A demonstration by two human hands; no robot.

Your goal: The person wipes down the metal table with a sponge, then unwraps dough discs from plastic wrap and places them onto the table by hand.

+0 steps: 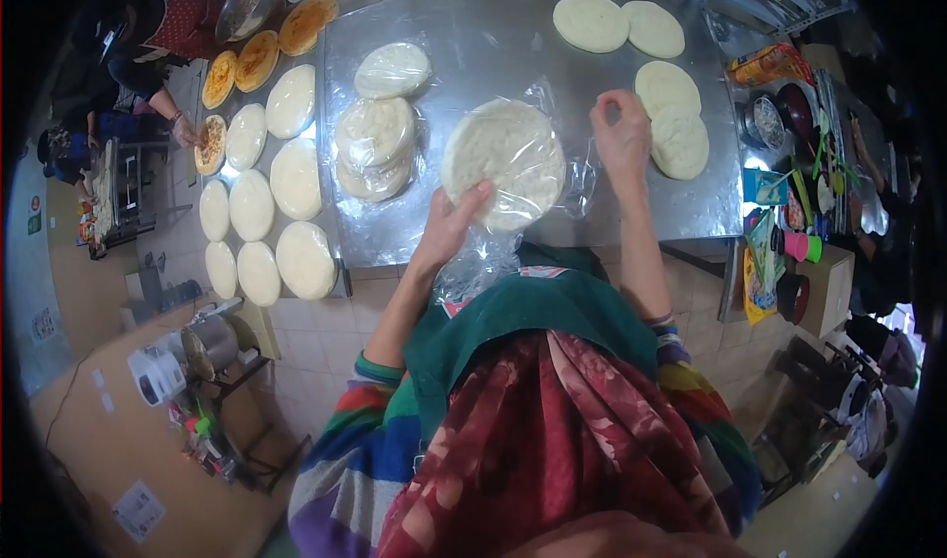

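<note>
Your left hand (454, 226) grips the dough round (508, 153) in its clear plastic bag (475, 265), thumb laid over its near left edge, above the metal table (473, 35). Your right hand (621, 134) is just right of that round, thumb and fingers curled close together into a ring, though I cannot tell whether they pinch any plastic. Left of the round lies a pile of wrapped rounds (375, 129), and right of it, beyond your right hand, two bare rounds (681, 148) overlap.
</note>
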